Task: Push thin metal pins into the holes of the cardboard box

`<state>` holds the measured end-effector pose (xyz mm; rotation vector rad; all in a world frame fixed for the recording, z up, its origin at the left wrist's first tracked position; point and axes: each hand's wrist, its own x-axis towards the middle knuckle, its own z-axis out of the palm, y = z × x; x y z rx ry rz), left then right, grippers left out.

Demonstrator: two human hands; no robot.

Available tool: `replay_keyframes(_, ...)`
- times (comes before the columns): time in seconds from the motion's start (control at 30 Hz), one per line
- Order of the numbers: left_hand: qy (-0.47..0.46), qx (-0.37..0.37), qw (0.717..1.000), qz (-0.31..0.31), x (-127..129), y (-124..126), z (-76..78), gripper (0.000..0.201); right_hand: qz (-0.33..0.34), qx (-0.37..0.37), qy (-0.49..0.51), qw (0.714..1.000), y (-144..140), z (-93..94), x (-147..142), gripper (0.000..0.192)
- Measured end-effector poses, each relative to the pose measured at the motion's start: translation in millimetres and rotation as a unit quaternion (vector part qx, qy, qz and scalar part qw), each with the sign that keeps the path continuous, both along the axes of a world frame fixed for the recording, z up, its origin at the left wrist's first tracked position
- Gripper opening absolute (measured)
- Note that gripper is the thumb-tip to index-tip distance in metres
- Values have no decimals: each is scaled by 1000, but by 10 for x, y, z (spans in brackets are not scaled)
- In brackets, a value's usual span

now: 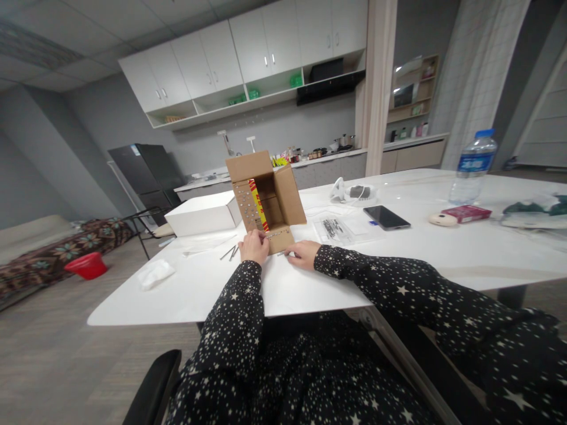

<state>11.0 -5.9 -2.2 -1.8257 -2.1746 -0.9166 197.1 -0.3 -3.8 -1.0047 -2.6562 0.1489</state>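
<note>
A person in star-print sleeves sits at a white bench [398, 260] in a grey room with a kitchen wall behind: white cupboards [248, 53], a dark fridge [146, 171] and a counter crowded with pots. A patterned sofa [57, 254] and a red bowl [86, 264] sit on the floor at left.

Near the bench's front edge, an open cardboard box [266, 198] lies on its side with its mouth toward the person, a yellow-and-red packet upright inside. The left hand [254, 247] rests against the box's lower flap, fingers curled; whether it grips the flap or only presses on it cannot be told. The right hand [303, 254] lies low on the bench just beside the flap, fingers bent over a small metal piece; how firmly it holds it cannot be told.

A few loose screws [230, 254] lie just left of the left hand. A white box [204, 213] stands beside the cardboard one, and a crumpled tissue [155, 274] sits near the left corner. A clear bag of parts [334, 229], a phone [386, 217], a red pack [466, 213] and a water bottle [473, 168] spread to the right, well apart from the hands.

The bench is bare between the hands and its front edge. Open floor stretches to the left.
</note>
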Motion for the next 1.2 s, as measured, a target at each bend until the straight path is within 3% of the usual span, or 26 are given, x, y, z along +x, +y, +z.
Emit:
replay_keyframes(0.5, -3, 6, 1000, 1, 15, -19, 32, 8, 14, 8, 6, 1000, 15, -16, 11, 31)
replay_keyframes(0.87, -51, 122, 991, 12, 43, -42, 104, 9, 6, 7, -2, 1000, 21, -18, -2, 30)
replay_keyframes(1.0, -80, 169, 981, -42, 20, -27, 86, 10, 3, 2, -6, 1000, 19, -14, -2, 31)
replay_keyframes(1.2, -70, 166, 967, -180, 73, -17, 34, 9, 0, 3, -8, 1000, 17, -17, -7, 29)
